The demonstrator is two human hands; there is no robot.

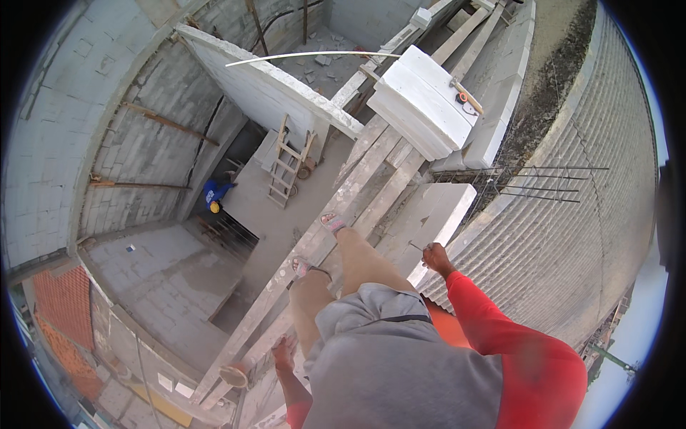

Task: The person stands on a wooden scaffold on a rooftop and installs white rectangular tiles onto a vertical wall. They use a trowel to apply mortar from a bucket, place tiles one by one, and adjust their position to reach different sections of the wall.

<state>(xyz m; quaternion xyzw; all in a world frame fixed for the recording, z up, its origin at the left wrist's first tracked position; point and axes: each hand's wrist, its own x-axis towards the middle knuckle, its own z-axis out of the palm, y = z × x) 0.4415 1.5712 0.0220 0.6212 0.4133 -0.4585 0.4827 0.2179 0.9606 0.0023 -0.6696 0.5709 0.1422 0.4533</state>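
I stand on wooden planks [357,193] laid high over a building site, my sandalled feet one ahead of the other. My right hand [436,258], in a red sleeve, pinches a thin dark nail-like piece [415,246] and holds it against the near end of a white block [429,207] that lies beside the planks. My left hand [284,352] hangs low by my left leg over the plank edge. Its fingers are loose and it holds nothing.
A stack of white blocks [421,100] with a hammer [468,96] on top sits ahead on the planks. Bare rebar [543,182] juts out to the right over a block wall [572,236]. Far below are a wooden ladder [289,161] and a person in blue [214,193].
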